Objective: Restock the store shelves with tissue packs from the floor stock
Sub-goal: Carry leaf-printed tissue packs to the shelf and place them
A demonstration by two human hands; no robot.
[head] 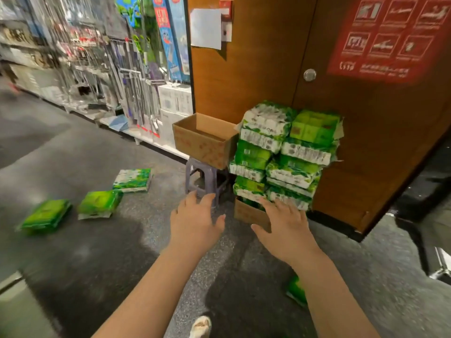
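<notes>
Green-and-white tissue packs (285, 152) are standing in two leaning columns, stacked out of a low cardboard box (249, 213) against the brown wooden door (268, 69). I am seeing three loose packs (97, 203) lying apart on the grey floor (73, 252) to the left, and one more pack (296, 291) showing under my right forearm. My left hand (195, 220) is hovering released, fingers spread, in front of a purple plastic stool (202, 176) carrying an open cardboard carton (205, 140). My right hand (285, 225) is reaching, fingers straight and holding nothing, its fingertips overlapping the lowest packs; contact I cannot tell. Store shelves (85, 69) are running along the left, blurred.
</notes>
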